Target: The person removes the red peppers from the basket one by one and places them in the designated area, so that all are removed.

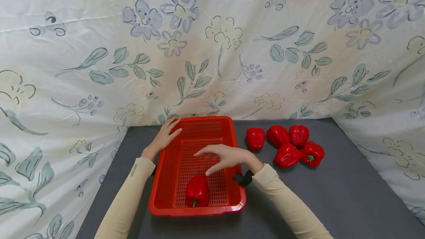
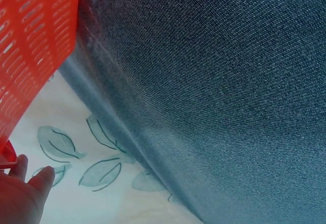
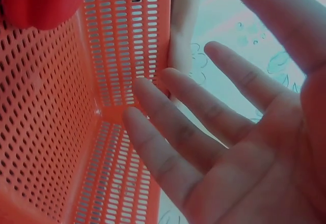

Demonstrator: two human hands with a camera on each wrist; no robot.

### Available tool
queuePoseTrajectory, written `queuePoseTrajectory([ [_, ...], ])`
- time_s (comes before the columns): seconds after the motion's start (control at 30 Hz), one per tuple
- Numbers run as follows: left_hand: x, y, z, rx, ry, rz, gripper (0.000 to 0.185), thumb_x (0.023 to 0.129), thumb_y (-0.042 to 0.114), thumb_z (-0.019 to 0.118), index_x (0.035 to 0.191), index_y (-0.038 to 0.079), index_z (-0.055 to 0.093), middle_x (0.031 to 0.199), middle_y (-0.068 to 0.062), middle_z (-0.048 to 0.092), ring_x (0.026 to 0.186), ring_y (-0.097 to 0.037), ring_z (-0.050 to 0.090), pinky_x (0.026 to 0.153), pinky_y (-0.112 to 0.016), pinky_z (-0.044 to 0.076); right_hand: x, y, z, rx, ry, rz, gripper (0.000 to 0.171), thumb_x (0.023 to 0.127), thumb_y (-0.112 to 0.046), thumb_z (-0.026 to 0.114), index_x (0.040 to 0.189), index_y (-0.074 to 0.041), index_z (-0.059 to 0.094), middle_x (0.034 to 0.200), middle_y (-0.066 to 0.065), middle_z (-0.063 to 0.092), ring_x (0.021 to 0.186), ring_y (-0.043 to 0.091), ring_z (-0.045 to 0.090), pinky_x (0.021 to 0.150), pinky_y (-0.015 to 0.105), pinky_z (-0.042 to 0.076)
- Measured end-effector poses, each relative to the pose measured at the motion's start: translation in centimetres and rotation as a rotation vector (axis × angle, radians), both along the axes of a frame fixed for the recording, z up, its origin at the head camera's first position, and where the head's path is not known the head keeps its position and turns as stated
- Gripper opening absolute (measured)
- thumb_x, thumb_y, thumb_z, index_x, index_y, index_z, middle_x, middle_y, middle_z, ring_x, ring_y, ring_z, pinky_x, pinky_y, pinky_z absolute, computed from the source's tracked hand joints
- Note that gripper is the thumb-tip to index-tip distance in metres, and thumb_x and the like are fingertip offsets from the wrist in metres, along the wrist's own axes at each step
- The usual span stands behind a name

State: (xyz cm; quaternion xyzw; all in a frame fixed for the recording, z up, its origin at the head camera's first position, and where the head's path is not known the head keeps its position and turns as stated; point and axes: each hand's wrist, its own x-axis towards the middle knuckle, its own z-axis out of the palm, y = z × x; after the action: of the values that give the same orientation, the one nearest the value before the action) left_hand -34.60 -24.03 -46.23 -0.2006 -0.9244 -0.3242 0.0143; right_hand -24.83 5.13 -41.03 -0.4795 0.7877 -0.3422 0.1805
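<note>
A red slatted plastic basket (image 1: 197, 209) sits on the dark tabletop. One shiny red bell pepper (image 1: 197, 191) lies in its near part, stem toward the front; the pepper (image 3: 46, 0) also shows at the top left of the right wrist view. My left hand (image 1: 163, 138) rests at the basket's far left rim, fingers fairly straight; in the left wrist view, fingers of the left hand (image 2: 25, 191) touch the rim's outer side. Over the basket, my right hand (image 1: 229, 156) hovers with nothing in it. Its fingers (image 3: 168, 168) are spread and loosely straight in the right wrist view.
Right of the basket, a single red bell pepper (image 1: 255, 138) lies near the back edge. Beside it several more peppers (image 1: 287, 155) lie clustered together. A flowered cloth (image 1: 219, 58) hangs behind and along both sides of the dark table (image 1: 342, 194).
</note>
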Motion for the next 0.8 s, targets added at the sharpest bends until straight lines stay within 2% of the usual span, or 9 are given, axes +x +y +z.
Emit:
queuePoseTrajectory([
  [0.23,0.1,-0.1,0.0,0.002,0.013,-0.008,0.062,0.096,0.045,0.043,0.148,0.015,0.027,0.155,-0.012,0.011,0.141,-0.035,0.006,0.105,-0.064,0.014,-0.2,-1.4,-0.2,0.022,-0.045,0.097,0.063,0.079,-0.030,0.072,0.135,-0.018,0.046,0.136,0.003,0.048,0.121,0.009,0.045,0.101,0.039,0.041],
  [0.43,0.1,-0.2,0.0,0.002,0.000,-0.007,0.062,0.096,0.047,0.041,0.148,0.017,0.027,0.155,-0.010,0.010,0.142,-0.034,0.005,0.106,-0.064,0.015,-0.4,-2.6,-0.5,0.116,-0.073,0.151,0.066,0.078,-0.034,0.072,0.137,-0.020,0.045,0.138,0.002,0.046,0.122,0.014,0.044,0.101,0.039,0.041],
  [0.57,0.0,-0.2,-0.1,-0.002,0.001,-0.001,0.062,0.096,0.048,0.041,0.148,0.018,0.026,0.155,-0.010,0.010,0.142,-0.034,0.005,0.106,-0.064,0.015,-0.4,-3.3,-0.7,0.153,-0.106,0.193,0.066,0.079,-0.032,0.072,0.137,-0.017,0.044,0.138,0.002,0.045,0.125,0.024,0.042,0.103,0.038,0.039],
  [0.8,0.1,-0.2,0.0,0.004,0.001,-0.007,0.063,0.095,0.048,0.042,0.148,0.016,0.026,0.155,-0.011,0.010,0.141,-0.036,0.006,0.105,-0.065,0.014,-0.6,-4.2,-1.5,0.191,-0.164,0.277,0.065,0.081,-0.027,0.071,0.138,-0.012,0.043,0.140,0.000,0.042,0.128,0.024,0.038,0.105,0.034,0.035],
])
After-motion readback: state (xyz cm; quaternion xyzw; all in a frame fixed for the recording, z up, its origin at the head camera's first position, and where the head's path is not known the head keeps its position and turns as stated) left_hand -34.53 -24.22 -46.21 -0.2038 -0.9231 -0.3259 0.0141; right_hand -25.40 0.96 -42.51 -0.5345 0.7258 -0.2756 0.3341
